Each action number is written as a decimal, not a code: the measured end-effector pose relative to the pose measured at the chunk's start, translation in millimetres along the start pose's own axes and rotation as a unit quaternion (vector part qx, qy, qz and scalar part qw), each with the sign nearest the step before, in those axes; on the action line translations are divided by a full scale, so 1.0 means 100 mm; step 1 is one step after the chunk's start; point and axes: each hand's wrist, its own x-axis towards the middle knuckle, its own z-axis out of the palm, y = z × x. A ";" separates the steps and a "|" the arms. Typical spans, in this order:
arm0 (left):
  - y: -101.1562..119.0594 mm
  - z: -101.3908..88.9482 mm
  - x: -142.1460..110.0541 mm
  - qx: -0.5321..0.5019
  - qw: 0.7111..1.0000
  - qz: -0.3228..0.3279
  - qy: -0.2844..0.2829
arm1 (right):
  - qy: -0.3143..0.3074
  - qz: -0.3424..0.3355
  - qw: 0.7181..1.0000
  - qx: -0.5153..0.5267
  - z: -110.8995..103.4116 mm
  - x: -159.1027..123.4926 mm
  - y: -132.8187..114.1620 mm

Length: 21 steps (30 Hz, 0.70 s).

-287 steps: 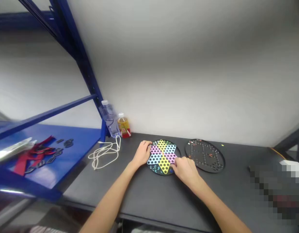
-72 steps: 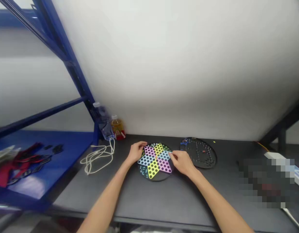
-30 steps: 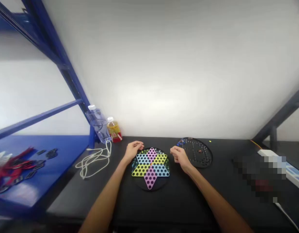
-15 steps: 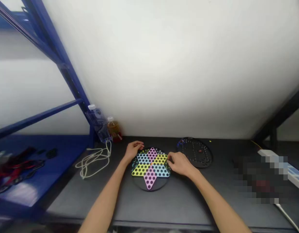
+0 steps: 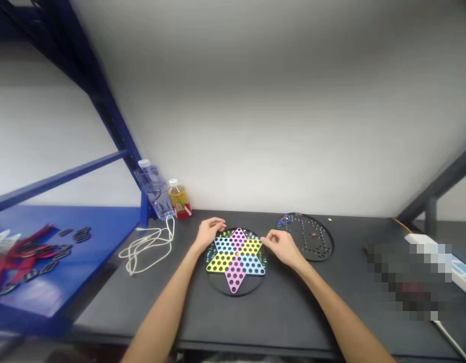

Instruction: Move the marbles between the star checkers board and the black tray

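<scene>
A Chinese checkers board lies on the dark table, its star in pink, yellow and blue with rows of round holes. Small marbles show around the star, inside the round black rim. My left hand is at the board's upper left edge, palm down, fingers loosely bent with a gap to the thumb. At the right yellow point of the star, my right hand has thumb and forefinger brought together. Whatever is between those fingertips is too small to make out.
A second round black board with small pieces lies behind my right hand. White cable, a clear bottle and a yellow-red bottle stand left. A power strip lies right; red straps lie on the blue surface.
My right hand's fingertips have closed together and risen slightly at the star's yellow point. My left hand stays at the board's edge. The camera view has shifted a little.
</scene>
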 end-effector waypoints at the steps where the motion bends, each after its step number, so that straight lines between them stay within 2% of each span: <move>1: 0.00 0.00 0.00 0.002 1.000 0.001 -0.001 | -0.004 -0.030 0.996 -0.083 0.00 -0.02 -0.01; 3: 0.01 0.00 0.00 0.006 1.000 0.001 0.000 | -0.019 -0.061 0.975 -0.212 0.00 -0.07 -0.04; 6: 0.02 0.01 -0.01 0.009 1.000 0.003 -0.001 | -0.039 -0.062 0.948 -0.311 0.03 -0.11 -0.08; 8: 0.03 0.01 -0.02 0.008 1.000 0.003 -0.002 | -0.051 -0.056 0.942 -0.327 0.07 -0.12 -0.09; 11: 0.02 0.00 -0.01 0.009 1.000 0.006 -0.004 | -0.058 -0.048 0.954 -0.290 0.10 -0.11 -0.08; 14: 0.00 -0.01 0.00 0.008 1.000 0.004 -0.005 | -0.027 -0.024 0.984 -0.176 0.07 -0.07 -0.05; 16: -0.02 -0.01 0.01 0.005 1.000 0.005 -0.006 | -0.018 0.025 0.999 -0.028 0.03 -0.05 -0.04; 17: -0.02 -0.01 0.01 0.003 1.000 0.006 -0.006 | -0.027 0.059 0.996 0.065 0.00 -0.04 -0.03; 19: -0.04 -0.01 0.02 0.001 1.000 0.006 -0.005 | -0.070 0.123 0.960 0.242 -0.03 -0.03 -0.03; 21: -0.04 -0.01 0.02 0.001 1.000 0.005 -0.007 | -0.113 0.158 0.917 0.350 -0.04 -0.02 -0.04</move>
